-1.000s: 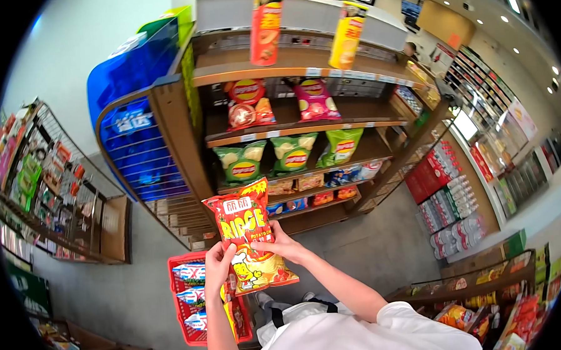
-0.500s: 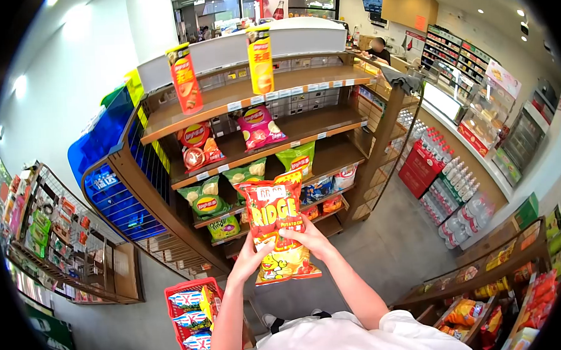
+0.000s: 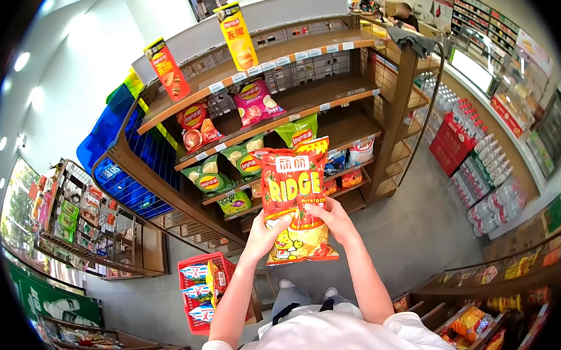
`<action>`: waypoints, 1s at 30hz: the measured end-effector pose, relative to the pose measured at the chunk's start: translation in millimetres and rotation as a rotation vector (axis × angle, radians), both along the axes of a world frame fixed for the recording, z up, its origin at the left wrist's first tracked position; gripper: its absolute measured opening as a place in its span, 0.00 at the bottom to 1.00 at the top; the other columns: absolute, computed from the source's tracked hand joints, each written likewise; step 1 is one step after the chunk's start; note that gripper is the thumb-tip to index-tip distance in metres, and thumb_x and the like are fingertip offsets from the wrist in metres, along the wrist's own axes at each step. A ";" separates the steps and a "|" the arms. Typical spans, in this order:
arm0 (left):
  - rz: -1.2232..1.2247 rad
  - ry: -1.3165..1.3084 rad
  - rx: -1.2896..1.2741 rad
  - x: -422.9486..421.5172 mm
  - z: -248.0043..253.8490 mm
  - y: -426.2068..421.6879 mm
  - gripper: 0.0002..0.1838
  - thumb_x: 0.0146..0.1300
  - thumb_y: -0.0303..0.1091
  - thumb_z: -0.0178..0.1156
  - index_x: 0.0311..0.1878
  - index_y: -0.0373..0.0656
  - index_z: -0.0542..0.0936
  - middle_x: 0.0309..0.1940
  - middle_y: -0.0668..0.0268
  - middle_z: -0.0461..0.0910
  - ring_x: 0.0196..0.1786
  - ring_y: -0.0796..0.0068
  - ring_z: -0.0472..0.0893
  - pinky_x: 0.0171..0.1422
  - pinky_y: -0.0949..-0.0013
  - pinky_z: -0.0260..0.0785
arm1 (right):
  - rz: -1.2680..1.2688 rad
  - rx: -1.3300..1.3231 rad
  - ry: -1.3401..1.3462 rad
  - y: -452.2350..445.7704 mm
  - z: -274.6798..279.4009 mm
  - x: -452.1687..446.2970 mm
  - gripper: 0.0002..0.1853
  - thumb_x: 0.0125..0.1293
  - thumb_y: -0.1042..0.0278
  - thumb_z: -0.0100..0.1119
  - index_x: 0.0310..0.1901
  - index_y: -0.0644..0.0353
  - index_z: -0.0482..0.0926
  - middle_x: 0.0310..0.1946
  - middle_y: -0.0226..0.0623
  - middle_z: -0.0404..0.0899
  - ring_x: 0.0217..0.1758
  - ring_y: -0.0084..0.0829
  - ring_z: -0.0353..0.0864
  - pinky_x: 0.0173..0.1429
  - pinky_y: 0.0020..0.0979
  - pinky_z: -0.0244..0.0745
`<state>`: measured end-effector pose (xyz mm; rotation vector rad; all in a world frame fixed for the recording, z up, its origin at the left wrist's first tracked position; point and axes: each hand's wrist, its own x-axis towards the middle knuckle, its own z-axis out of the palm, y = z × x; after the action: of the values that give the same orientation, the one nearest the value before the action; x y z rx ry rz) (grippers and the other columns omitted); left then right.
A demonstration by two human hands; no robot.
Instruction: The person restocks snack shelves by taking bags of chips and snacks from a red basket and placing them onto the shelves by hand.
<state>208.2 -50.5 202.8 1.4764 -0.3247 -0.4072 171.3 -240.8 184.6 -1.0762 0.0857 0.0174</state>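
Observation:
A red and yellow bag of ridged potato chips (image 3: 295, 190) is held upright, front towards me, before the shelves. My left hand (image 3: 268, 233) grips its lower left side with the thumb across the front. On its lower right side my right hand (image 3: 334, 219) holds it the same way. Behind the bag are a green chip bag (image 3: 298, 130) and other green bags (image 3: 207, 177). A purple bag (image 3: 256, 103) and a red bag (image 3: 198, 127) stand one shelf higher. On the top shelf are a red can (image 3: 167, 70) and a yellow can (image 3: 237, 38).
A red basket (image 3: 216, 260) with several snack packs is on the floor at lower left. Blue bins (image 3: 118, 160) stand left of the brown shelf unit (image 3: 315, 103). Bottled drinks (image 3: 480, 166) line the counter at right, where a person (image 3: 405, 18) is behind it. More snack racks are at both lower corners.
My view has turned, so the shelves and basket appear shifted and tilted. The chip bag, still in both hands, now appears more upright and farther right than a second ago.

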 end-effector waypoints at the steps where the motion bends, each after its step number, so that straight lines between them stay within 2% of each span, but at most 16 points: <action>1: 0.004 -0.009 0.003 1.1 1.2 -3.6 0.26 0.60 0.37 0.66 0.56 0.33 0.71 0.49 0.61 0.79 0.49 0.78 0.79 0.54 0.71 0.72 | -0.008 0.007 0.005 -2.4 -0.9 0.9 0.24 0.60 0.64 0.66 0.55 0.67 0.73 0.48 0.36 0.80 0.50 0.24 0.78 0.57 0.28 0.71; 11: -0.050 -0.007 -0.051 43.7 -14.7 -18.8 0.25 0.61 0.36 0.65 0.57 0.33 0.70 0.49 0.61 0.79 0.48 0.78 0.78 0.53 0.71 0.72 | -0.099 -0.058 0.037 -13.6 -3.3 32.8 0.25 0.58 0.63 0.68 0.54 0.66 0.74 0.46 0.37 0.81 0.46 0.24 0.81 0.53 0.27 0.75; 24: -0.090 -0.094 -0.120 119.9 -9.3 4.0 0.22 0.62 0.34 0.64 0.56 0.34 0.72 0.48 0.61 0.80 0.48 0.78 0.79 0.53 0.71 0.71 | -0.137 -0.168 0.094 14.3 18.3 102.4 0.24 0.60 0.64 0.66 0.54 0.68 0.73 0.49 0.39 0.79 0.49 0.25 0.80 0.56 0.28 0.74; 26: -0.083 -0.056 -0.158 129.2 -18.4 11.0 0.22 0.61 0.33 0.65 0.55 0.34 0.72 0.47 0.61 0.80 0.48 0.78 0.79 0.54 0.71 0.71 | -0.124 -0.165 0.082 19.8 17.1 110.2 0.26 0.60 0.64 0.67 0.56 0.68 0.72 0.50 0.38 0.79 0.50 0.25 0.79 0.56 0.28 0.74; 28: -0.048 -0.130 -0.108 136.0 -23.8 19.3 0.20 0.60 0.31 0.65 0.54 0.34 0.74 0.46 0.62 0.81 0.48 0.77 0.79 0.53 0.70 0.71 | -0.131 -0.239 0.027 25.9 13.8 116.0 0.28 0.58 0.62 0.69 0.57 0.67 0.72 0.49 0.37 0.80 0.49 0.24 0.79 0.55 0.28 0.74; 30: -0.046 -0.213 -0.106 141.6 -28.0 26.0 0.20 0.58 0.29 0.66 0.53 0.34 0.75 0.46 0.62 0.81 0.48 0.77 0.79 0.54 0.70 0.70 | -0.061 -0.281 0.027 26.7 15.0 118.0 0.33 0.56 0.62 0.71 0.60 0.66 0.68 0.52 0.36 0.77 0.54 0.24 0.76 0.62 0.30 0.69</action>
<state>349.8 -24.5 174.8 1.4132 -0.5432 -0.2652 289.3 -214.1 199.6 -1.3539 0.1483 -0.0357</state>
